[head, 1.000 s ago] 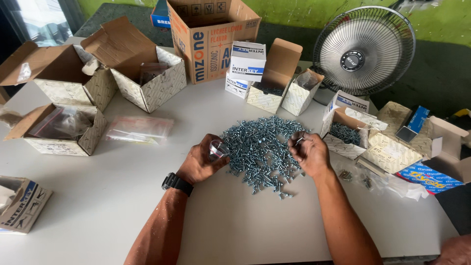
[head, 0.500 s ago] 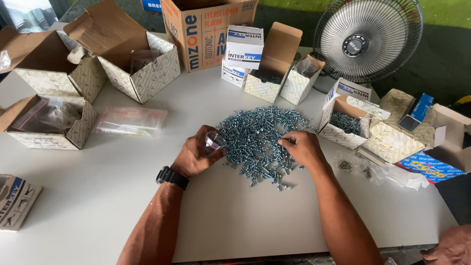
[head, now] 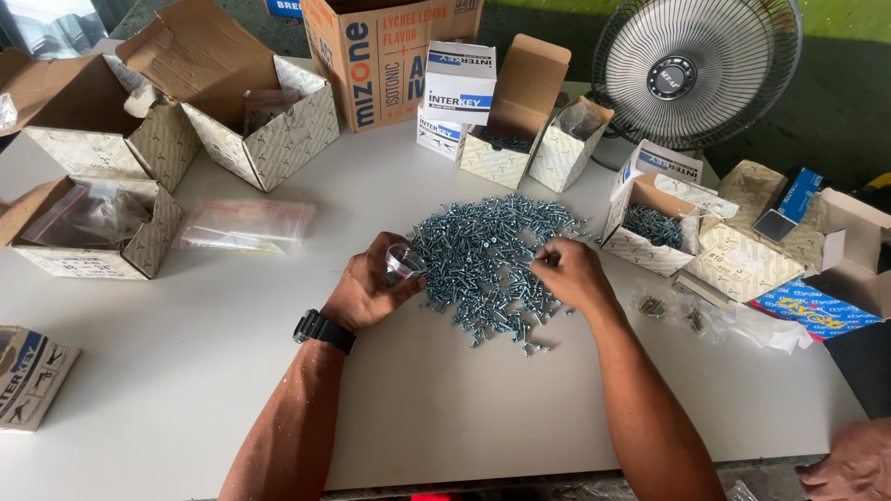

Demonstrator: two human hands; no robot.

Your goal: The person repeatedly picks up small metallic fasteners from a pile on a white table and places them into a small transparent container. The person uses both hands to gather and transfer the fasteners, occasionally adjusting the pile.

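Head view, setting: a white table (head: 167, 371) seen from above, with a person's two bare forearms reaching in from the bottom edge.
Head view, screw pile: a loose heap of small silvery screws (head: 492, 260) lies on the table at the middle, between the two hands.
Head view, left hand: the left hand (head: 371, 289), with a black wristwatch (head: 323, 330) on its wrist, rests at the left edge of the pile, its fingers curled around a small clear plastic bag (head: 405, 263) which it grips.
Head view, right hand: the right hand (head: 568, 276) lies on the right side of the pile, fingers bent and pinched together at the screws; whether a screw sits between the fingertips cannot be told.
Head view, left of the pile: a flat clear plastic packet (head: 246, 225) lies on the table, well apart from the left hand; beyond it stand three open patterned cardboard boxes (head: 269, 121).
Head view, back of the table: a tall brown carton (head: 371, 65) stands behind small white and blue boxes (head: 459, 88).
Head view, right of the pile: an open small box of screws (head: 650, 227) sits near the right hand, and more flattened boxes lie beyond it.
Head view, top right: a round electric fan (head: 696, 70) stands behind the table.
Head view, bottom right corner: another person's hand (head: 854, 464) shows at the frame edge, well apart from the pile.
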